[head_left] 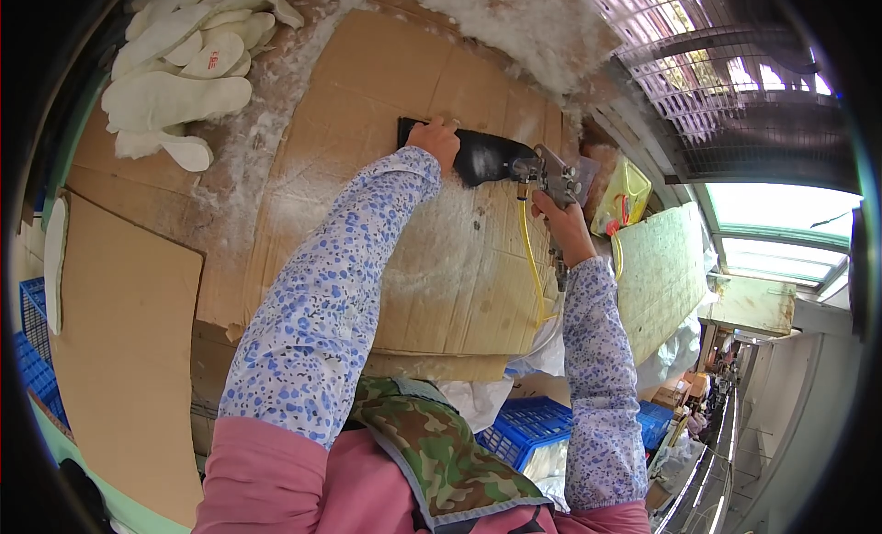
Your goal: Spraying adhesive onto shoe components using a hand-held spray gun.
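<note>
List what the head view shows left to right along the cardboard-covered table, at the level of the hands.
Pile of white foam insoles → left hand pressing a black flat insole-shaped piece → metal spray gun with yellow hose gripped by the right hand → yellow plastic jug.

Bare left hand (435,139) and right hand (560,224). Loose white oversleeves (322,304) on both forearms, dotted with small blue blotches, gathered at the wrists. Pink top (266,479) beneath, at the upper arms. Camouflage apron bib (432,451) in green and brown, edged grey.
</note>
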`<action>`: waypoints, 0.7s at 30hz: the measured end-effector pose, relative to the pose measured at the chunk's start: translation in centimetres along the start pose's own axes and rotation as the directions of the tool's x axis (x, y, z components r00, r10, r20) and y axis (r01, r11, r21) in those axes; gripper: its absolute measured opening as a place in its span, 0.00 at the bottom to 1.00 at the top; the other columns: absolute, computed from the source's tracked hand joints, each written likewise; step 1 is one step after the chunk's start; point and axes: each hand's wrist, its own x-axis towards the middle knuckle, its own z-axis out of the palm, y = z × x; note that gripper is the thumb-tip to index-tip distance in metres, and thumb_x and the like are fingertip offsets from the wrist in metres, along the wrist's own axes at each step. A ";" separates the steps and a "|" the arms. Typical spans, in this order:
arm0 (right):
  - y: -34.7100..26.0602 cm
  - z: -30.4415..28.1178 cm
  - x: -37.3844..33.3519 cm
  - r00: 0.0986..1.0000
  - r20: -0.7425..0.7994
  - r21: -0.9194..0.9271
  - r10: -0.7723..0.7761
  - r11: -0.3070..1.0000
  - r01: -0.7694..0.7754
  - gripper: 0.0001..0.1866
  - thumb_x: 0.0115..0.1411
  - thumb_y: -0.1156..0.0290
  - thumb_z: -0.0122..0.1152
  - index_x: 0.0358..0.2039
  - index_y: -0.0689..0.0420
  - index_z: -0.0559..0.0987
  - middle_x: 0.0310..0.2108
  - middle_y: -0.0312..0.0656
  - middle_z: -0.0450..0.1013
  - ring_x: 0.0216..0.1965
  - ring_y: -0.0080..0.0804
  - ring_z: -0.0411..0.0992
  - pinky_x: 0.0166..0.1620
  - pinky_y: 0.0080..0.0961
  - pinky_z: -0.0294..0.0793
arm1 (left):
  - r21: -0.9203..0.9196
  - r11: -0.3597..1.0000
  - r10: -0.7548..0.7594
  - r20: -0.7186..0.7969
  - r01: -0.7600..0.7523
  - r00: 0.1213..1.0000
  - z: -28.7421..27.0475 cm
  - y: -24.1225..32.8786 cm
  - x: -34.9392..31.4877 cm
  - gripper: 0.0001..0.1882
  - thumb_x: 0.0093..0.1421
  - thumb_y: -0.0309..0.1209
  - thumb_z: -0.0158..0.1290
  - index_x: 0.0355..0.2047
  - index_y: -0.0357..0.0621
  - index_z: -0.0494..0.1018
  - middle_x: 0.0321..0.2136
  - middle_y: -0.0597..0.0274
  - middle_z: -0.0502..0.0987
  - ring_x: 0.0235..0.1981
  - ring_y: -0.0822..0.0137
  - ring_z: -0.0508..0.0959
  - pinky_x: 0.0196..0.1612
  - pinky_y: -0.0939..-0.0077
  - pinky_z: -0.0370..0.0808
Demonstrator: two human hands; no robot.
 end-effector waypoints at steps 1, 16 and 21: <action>0.0 0.0 0.0 1.000 0.001 0.002 0.001 1.000 -0.001 0.13 0.59 0.58 0.57 0.25 0.52 0.75 0.24 0.26 0.70 0.26 0.16 0.62 0.32 0.18 0.59 | 0.001 1.000 0.000 0.002 0.000 1.000 0.0 0.0 0.0 0.09 0.53 0.23 0.48 0.32 0.43 0.77 0.40 0.59 0.73 0.47 0.60 0.70 0.45 0.65 0.73; 0.6 -0.1 0.6 1.000 -0.008 -0.011 -0.020 1.000 0.020 0.13 0.59 0.58 0.57 0.24 0.52 0.75 0.23 0.27 0.69 0.26 0.16 0.62 0.32 0.17 0.59 | 0.010 1.000 0.008 0.010 -0.008 1.000 0.0 0.0 0.2 0.09 0.53 0.23 0.48 0.33 0.42 0.77 0.41 0.58 0.73 0.48 0.60 0.70 0.46 0.65 0.73; 0.3 -0.1 0.5 0.998 -0.005 -0.024 0.057 0.998 -0.057 0.13 0.59 0.58 0.57 0.22 0.51 0.74 0.22 0.26 0.69 0.25 0.15 0.61 0.31 0.17 0.58 | 0.006 1.000 0.006 0.024 -0.006 1.000 -0.1 0.1 0.1 0.09 0.53 0.23 0.48 0.32 0.42 0.77 0.41 0.58 0.73 0.48 0.60 0.71 0.46 0.65 0.74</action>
